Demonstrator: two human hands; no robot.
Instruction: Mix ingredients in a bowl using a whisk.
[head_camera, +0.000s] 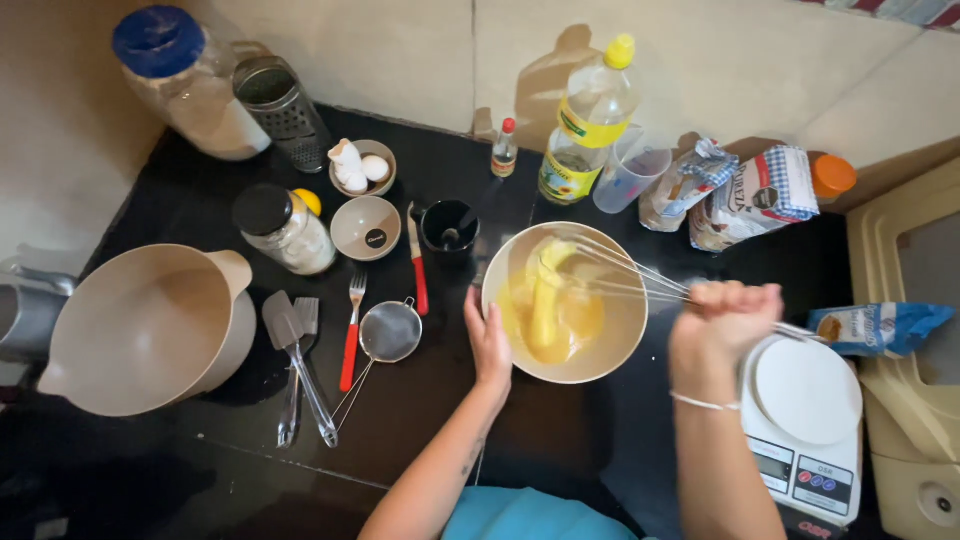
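Note:
A cream mixing bowl (620, 340) stands on the black counter with yellow batter (555, 315) inside. My left hand (488, 338) presses flat against the bowl's left rim, steadying it. My right hand (728, 315) is closed around the handle of a wire whisk (620, 270), whose blurred wires reach into the batter from the right. A thin bracelet circles my right wrist.
A large empty bowl (150, 325) sits left. Spatulas (295, 365), a red fork (350, 335), a small sieve (390, 332) and a red knife (418, 260) lie between. An oil bottle (590, 120), jars, eggs, flour bags stand behind. A kitchen scale (805, 420) is right.

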